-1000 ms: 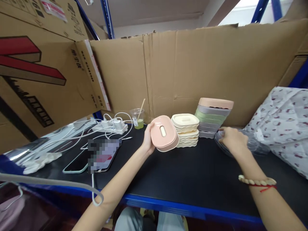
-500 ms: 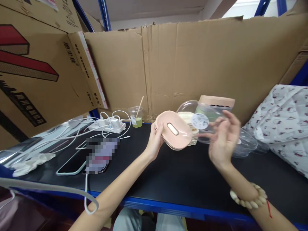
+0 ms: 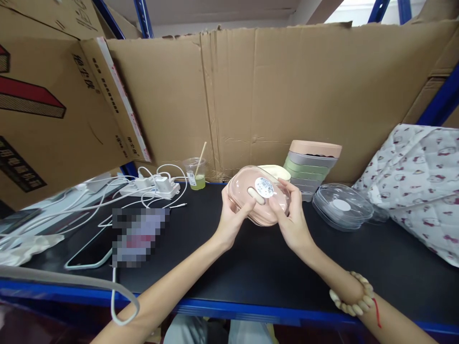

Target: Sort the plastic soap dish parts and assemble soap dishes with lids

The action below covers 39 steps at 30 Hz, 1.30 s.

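Pink rounded plastic container (image 3: 239, 187) under a clear plastic cover with a round printed sticker (image 3: 264, 187) is held above the black tabletop (image 3: 251, 272), the left hand (image 3: 229, 220) gripping one side and the right hand (image 3: 292, 217) the other. Behind it sit cream lids (image 3: 275, 171); rightward stand stacked pink, grey and green trays (image 3: 309, 168), then clear plastic covers (image 3: 342, 206).

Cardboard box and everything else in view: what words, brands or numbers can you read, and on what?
"绝尘侠®": box flap, printed twice, one smaller.
"用电脑机箱": black panel on the box; picture edge may cut it off.
Too small or blurred: flap's fine print, round sticker on the clear cover, cup label.
Upper box's handwriting: unclear.
No readable numbers.
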### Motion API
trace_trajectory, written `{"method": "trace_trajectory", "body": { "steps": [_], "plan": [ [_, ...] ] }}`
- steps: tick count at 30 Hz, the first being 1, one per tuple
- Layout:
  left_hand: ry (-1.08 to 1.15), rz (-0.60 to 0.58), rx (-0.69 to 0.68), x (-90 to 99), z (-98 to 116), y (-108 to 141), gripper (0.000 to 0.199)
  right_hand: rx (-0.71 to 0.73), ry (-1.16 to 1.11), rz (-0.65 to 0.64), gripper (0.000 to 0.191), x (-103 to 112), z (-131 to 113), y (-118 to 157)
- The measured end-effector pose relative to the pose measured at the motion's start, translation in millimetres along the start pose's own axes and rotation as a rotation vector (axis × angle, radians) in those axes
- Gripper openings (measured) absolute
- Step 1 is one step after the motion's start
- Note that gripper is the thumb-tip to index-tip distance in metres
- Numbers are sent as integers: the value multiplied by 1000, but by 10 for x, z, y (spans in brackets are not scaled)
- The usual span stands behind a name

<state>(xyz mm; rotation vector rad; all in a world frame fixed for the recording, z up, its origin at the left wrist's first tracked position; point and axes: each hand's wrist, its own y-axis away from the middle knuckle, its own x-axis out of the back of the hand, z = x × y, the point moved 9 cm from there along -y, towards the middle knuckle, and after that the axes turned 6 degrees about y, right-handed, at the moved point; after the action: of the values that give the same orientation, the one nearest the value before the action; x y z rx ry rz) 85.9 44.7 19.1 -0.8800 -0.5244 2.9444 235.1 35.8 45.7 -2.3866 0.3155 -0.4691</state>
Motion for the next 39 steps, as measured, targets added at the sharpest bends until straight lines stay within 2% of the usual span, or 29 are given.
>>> {"method": "trace_trajectory", "body": {
  "steps": [3,6,10,13,16,18,21,23,25,30,36,39],
  "plan": [
    [25,1,44,28,-29,-26,69,-43,-34,8,53,10,44,-10],
    [8,-54,51,18,-40,-54,64,-101,-200,-36,55,-4,58,-45],
    [-50,-99,-53,5,24,-68,54,-278,-345,-293,65,-229,83,-10],
    [-54,-24,-57,64,26,-86,55,-369,-363,-431,68,-359,74,62],
    [4,67,67,128,-53,-99,63,-444,-455,-387,67,-357,90,83],
    [61,8,175,61,-117,-93,66,-469,-535,-321,64,-327,103,76],
    [76,-187,308,-116,-196,-43,71,-403,-516,-258,60,-272,99,35],
    [54,-232,344,-147,-229,-17,74,-319,-402,-249,56,-244,98,5],
    [42,-214,351,-131,-245,-10,77,-256,-296,-237,57,-222,122,-14],
    [67,-188,360,-159,-236,26,76,-123,-190,-184,82,-154,113,-39],
    [82,-139,377,-148,-249,68,88,-83,-210,-249,75,-191,15,-47],
    [55,-142,296,-135,-199,34,77,-65,-226,-266,74,-220,20,-32]
  ]
}}
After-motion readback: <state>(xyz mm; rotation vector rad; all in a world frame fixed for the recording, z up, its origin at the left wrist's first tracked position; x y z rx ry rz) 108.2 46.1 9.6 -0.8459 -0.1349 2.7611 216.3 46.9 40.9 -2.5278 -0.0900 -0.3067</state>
